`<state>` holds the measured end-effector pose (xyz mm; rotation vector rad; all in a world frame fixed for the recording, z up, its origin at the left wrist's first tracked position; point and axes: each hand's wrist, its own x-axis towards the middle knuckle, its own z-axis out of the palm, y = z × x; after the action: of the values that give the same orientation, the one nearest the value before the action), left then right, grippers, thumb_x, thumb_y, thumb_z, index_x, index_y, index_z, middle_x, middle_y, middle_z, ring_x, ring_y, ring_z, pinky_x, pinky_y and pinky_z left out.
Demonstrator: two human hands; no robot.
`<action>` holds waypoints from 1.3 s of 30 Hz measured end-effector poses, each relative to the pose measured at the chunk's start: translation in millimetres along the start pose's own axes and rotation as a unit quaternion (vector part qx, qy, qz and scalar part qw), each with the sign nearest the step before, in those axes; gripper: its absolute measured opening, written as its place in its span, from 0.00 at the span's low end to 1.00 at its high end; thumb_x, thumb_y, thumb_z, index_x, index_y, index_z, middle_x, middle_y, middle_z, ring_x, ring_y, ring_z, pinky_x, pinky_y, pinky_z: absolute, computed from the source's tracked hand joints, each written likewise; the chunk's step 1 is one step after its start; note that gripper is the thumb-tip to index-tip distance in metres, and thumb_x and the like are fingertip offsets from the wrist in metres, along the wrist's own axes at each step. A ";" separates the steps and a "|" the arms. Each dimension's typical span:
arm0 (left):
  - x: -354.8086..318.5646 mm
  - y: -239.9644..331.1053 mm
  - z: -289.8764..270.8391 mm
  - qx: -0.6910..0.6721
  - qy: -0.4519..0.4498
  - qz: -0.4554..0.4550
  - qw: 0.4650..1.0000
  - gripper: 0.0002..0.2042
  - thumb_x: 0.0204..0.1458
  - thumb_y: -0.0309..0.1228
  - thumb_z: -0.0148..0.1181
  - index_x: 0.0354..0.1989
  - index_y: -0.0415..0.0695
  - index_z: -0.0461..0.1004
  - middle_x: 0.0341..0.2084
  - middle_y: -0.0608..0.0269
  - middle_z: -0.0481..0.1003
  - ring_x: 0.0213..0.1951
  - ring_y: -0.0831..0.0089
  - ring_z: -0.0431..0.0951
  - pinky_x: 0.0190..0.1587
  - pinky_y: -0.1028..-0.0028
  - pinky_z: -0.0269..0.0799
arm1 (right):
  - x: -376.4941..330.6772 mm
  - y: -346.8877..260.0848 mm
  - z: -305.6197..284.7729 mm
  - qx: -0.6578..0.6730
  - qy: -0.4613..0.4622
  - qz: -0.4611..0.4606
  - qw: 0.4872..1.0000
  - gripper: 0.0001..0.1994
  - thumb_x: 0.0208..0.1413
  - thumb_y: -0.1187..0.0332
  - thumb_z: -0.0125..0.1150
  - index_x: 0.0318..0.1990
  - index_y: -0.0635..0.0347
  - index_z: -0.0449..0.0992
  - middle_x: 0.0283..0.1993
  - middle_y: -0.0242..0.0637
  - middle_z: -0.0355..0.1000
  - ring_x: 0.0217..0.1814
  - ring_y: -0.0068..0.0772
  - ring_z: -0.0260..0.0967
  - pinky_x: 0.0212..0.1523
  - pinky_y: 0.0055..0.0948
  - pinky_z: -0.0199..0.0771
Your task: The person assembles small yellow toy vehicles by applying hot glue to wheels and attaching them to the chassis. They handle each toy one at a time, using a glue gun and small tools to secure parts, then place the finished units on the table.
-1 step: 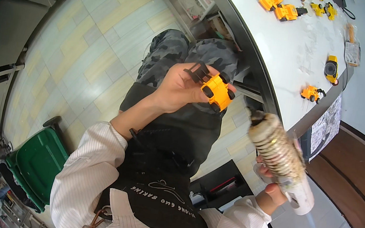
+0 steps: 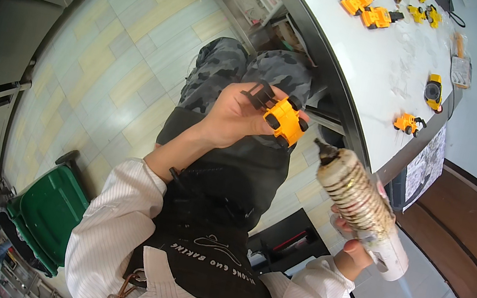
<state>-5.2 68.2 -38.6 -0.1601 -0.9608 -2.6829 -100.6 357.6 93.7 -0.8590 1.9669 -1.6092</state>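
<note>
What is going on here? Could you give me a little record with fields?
Left hand: holds a yellow toy truck above the lap
Right hand: grips a tape-wrapped glue gun, nozzle toward the toy
Table: white, with more yellow toy vehicles
Floor: tiled, green bin at lower left
Clothing: black apron, striped shirt

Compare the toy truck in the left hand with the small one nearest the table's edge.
The toy truck in the left hand is held over the lap, underside and black wheels showing; the small toy truck stands alone on the white table, looking smaller from here. Both are yellow with black parts.
</note>
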 end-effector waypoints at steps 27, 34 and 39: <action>5.2 7.8 7.7 0.038 -0.044 0.055 0.997 0.16 0.54 0.25 0.63 0.50 0.36 0.69 0.47 0.45 0.76 0.53 0.53 0.76 0.55 0.57 0.72 | 21.2 -24.9 42.6 -0.047 0.043 -0.011 0.998 0.25 0.41 0.56 0.77 0.37 0.70 0.76 0.34 0.47 0.76 0.36 0.43 0.76 0.41 0.36 0.76; 6.3 7.6 8.8 0.038 -0.052 0.060 0.996 0.15 0.55 0.25 0.62 0.50 0.36 0.69 0.47 0.44 0.76 0.52 0.53 0.76 0.56 0.57 0.72 | 5.4 -1.6 17.7 -0.077 0.020 -0.088 0.993 0.30 0.35 0.63 0.79 0.43 0.68 0.68 0.40 0.46 0.71 0.37 0.40 0.74 0.41 0.36 0.78; 4.9 7.7 6.9 0.045 -0.050 0.061 0.996 0.15 0.55 0.25 0.62 0.50 0.35 0.70 0.47 0.44 0.75 0.52 0.53 0.76 0.56 0.57 0.72 | 21.4 -24.1 43.8 -0.039 0.050 -0.013 0.998 0.16 0.39 0.66 0.75 0.31 0.71 0.80 0.26 0.45 0.77 0.28 0.42 0.76 0.41 0.38 0.76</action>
<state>-7.5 65.8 -27.7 -0.3271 -1.0630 -2.5359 -81.1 309.1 108.7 -0.8537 2.1080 -1.6277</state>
